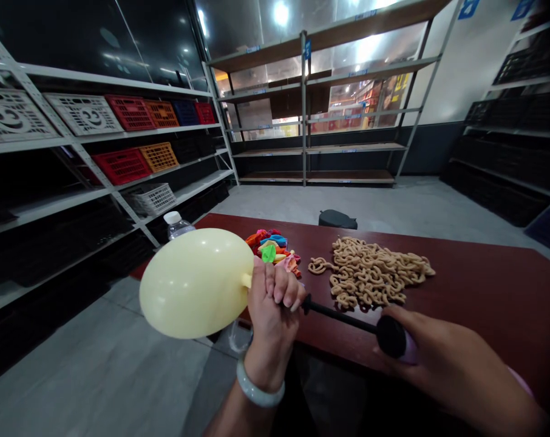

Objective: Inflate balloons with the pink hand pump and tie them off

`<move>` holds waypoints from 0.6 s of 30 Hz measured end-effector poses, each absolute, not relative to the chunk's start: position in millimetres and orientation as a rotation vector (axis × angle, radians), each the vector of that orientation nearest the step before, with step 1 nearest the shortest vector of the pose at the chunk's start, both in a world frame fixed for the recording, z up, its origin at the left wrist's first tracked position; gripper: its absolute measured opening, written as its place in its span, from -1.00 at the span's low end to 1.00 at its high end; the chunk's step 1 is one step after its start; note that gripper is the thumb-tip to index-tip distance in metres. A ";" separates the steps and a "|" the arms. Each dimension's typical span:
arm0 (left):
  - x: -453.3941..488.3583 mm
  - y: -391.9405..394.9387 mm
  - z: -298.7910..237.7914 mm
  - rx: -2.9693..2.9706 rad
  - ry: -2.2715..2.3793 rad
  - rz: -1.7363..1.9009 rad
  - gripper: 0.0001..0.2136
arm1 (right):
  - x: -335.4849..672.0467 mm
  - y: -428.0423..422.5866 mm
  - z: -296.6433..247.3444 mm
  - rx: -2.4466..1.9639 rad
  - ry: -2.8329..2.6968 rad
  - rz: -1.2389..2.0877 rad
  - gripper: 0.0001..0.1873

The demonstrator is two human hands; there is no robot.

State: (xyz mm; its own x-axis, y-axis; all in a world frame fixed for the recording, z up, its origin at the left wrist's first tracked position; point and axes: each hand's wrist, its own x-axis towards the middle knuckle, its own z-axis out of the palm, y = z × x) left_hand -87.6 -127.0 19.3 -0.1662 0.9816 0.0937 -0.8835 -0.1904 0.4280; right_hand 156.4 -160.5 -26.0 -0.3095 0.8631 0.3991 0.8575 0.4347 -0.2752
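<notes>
One inflated pale yellow balloon (pixel 196 284) is to the left of both hands, its long axis running roughly left to right, and its neck points toward the nearer left hand (pixel 275 297). This hand is closed around the mostly hidden body of a pump (pixel 343 317); whether it also pinches the neck, I cannot tell. The right hand (pixel 452 352), farther right, is wrapped around the pump's handle (pixel 392 337).

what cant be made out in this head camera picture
Head view:
Mouth of the yellow balloon: hidden inside the left hand.
Much of the pump: covered by the right hand.
Lower part of the bottle: behind the balloon.
Print on the shelf labels: too small.
</notes>
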 end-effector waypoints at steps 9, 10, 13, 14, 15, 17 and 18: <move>-36.7 -137.8 -2.3 0.394 0.288 1.609 -0.54 | 106.8 -153.9 -15.2 -1.409 -2.336 -0.005 -0.50; -33.5 -138.5 -3.9 0.387 0.292 1.608 -0.53 | 104.7 -153.9 -14.5 -1.414 -2.337 0.001 -0.48; -30.3 -137.4 -6.9 0.359 0.321 1.643 -0.53 | 105.3 -154.3 -13.7 -1.368 -2.357 0.003 -0.39; -30.7 -136.0 -7.8 0.356 0.331 1.660 -0.54 | 106.9 -154.3 -13.9 -1.332 -2.368 0.007 -0.37; -31.4 -134.2 -9.0 0.357 0.342 1.680 -0.55 | 108.7 -154.3 -14.4 -1.291 -2.382 0.017 -0.37; -32.4 -130.3 -12.6 0.373 0.375 1.727 -0.55 | 112.2 -154.1 -15.9 -1.232 -2.405 0.037 -0.40; -32.4 -128.5 -14.9 0.388 0.397 1.748 -0.55 | 113.7 -154.0 -16.8 -1.220 -2.411 0.041 -0.42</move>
